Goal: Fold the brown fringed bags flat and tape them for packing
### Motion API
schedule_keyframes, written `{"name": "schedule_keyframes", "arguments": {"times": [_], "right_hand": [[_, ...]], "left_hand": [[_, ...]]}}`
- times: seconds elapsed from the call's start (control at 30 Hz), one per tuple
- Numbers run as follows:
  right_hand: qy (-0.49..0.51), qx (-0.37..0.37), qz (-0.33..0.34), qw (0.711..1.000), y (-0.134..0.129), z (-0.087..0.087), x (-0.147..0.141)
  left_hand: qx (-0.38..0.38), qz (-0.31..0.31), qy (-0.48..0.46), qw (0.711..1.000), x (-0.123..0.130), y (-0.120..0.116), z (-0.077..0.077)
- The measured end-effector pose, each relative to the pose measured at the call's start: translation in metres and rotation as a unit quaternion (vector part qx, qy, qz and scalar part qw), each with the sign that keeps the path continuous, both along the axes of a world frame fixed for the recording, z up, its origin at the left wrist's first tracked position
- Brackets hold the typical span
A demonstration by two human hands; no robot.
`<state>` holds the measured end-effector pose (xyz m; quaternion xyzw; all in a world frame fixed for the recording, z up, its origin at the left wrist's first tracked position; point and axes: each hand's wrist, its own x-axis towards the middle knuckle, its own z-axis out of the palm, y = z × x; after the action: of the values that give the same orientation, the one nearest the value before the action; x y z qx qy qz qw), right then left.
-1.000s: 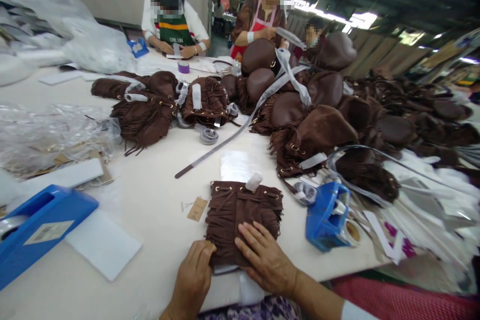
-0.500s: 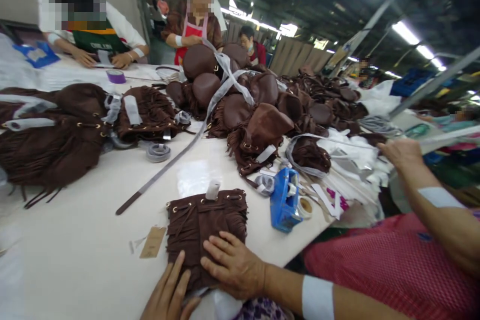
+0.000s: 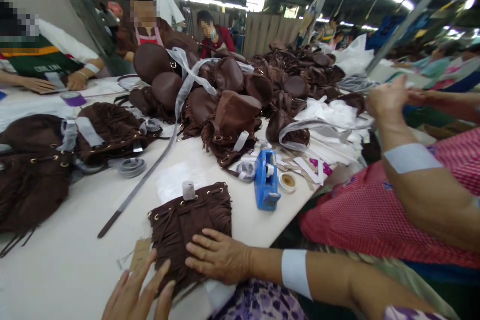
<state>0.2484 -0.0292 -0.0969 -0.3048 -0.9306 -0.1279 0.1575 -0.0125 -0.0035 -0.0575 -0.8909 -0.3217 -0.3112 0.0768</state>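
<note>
A dark brown fringed bag (image 3: 180, 225) lies flat near the table's front edge, with gold eyelets, a drawn cord and a white wrapped piece (image 3: 189, 190) at its top. My right hand (image 3: 221, 257) rests on its lower right part, fingers stretched out and palm down. Over the bag's lower left corner my left hand (image 3: 140, 290) is spread; whether its fingertips touch the bag I cannot tell. A tan paper tag (image 3: 141, 255) lies beside the bag, partly behind my left fingers. Clear plastic sheets (image 3: 176, 177) lie just behind the bag.
A blue tape dispenser (image 3: 267, 180) and a tape roll (image 3: 288, 182) stand right of the bag. A strap (image 3: 138, 187) crosses the table toward a heap of brown bags (image 3: 232, 115). More bags (image 3: 33, 175) lie left. A co-worker's arm (image 3: 405, 150) is close on the right; other people stand behind.
The view has swung to the right. My left hand has shifted left across the bag's corner toward the tag, its fingers wider apart. My right hand stays on the bag.
</note>
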Motion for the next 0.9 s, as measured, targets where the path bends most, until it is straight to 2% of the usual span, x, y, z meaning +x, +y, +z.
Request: {"name": "schedule_keyframes", "arguments": {"times": [0.07, 0.13, 0.2, 0.23, 0.3, 0.37, 0.47, 0.53, 0.57, 0.63, 0.67, 0.7, 0.73, 0.83, 0.9], "right_hand": [[0.008, -0.007, 0.002, 1.000, 0.001, 0.000, 0.000], [0.016, -0.027, 0.022, 0.999, 0.003, -0.004, -0.001], [0.032, -0.046, 0.037, 0.998, 0.005, -0.009, -0.003], [0.044, -0.049, 0.039, 0.997, 0.004, -0.011, -0.004], [0.081, -0.044, 0.024, 0.995, -0.005, -0.014, -0.005], [0.133, -0.031, -0.008, 0.991, -0.023, -0.014, -0.003], [0.208, -0.043, -0.049, 0.976, -0.058, -0.006, 0.009], [0.267, -0.101, -0.099, 0.953, -0.072, 0.001, 0.021], [0.303, -0.140, -0.151, 0.931, -0.074, 0.003, 0.028], [0.363, -0.218, -0.278, 0.862, -0.068, 0.006, 0.039], [0.377, -0.250, -0.327, 0.830, -0.061, 0.006, 0.043], [0.376, -0.276, -0.355, 0.810, -0.053, 0.005, 0.045], [0.362, -0.298, -0.364, 0.805, -0.046, 0.005, 0.046], [0.284, -0.336, -0.350, 0.827, -0.029, 0.005, 0.043], [0.253, -0.337, -0.364, 0.831, -0.025, 0.005, 0.040]], "left_hand": [[-0.109, -0.004, -0.099, 0.989, 0.035, 0.003, 0.022], [-0.193, -0.066, -0.101, 0.974, 0.071, 0.010, 0.021], [-0.215, -0.129, -0.049, 0.967, 0.094, 0.020, 0.001], [-0.233, -0.140, -0.044, 0.961, 0.099, 0.025, -0.012], [-0.282, -0.139, -0.059, 0.948, 0.099, 0.032, -0.034], [-0.310, -0.139, -0.076, 0.938, 0.093, 0.035, -0.044], [-0.294, -0.148, -0.051, 0.943, 0.091, 0.031, -0.042], [-0.262, -0.128, -0.027, 0.956, 0.094, 0.026, -0.038], [-0.237, -0.109, -0.022, 0.965, 0.097, 0.024, -0.037], [-0.174, -0.073, -0.019, 0.982, 0.099, 0.020, -0.037], [-0.144, -0.064, -0.015, 0.987, 0.099, 0.018, -0.038], [-0.120, -0.065, -0.006, 0.991, 0.099, 0.017, -0.040], [-0.107, -0.075, 0.005, 0.991, 0.098, 0.017, -0.041], [-0.119, -0.121, 0.033, 0.985, 0.097, 0.015, -0.039], [-0.130, -0.132, 0.037, 0.982, 0.099, 0.015, -0.036]]}}
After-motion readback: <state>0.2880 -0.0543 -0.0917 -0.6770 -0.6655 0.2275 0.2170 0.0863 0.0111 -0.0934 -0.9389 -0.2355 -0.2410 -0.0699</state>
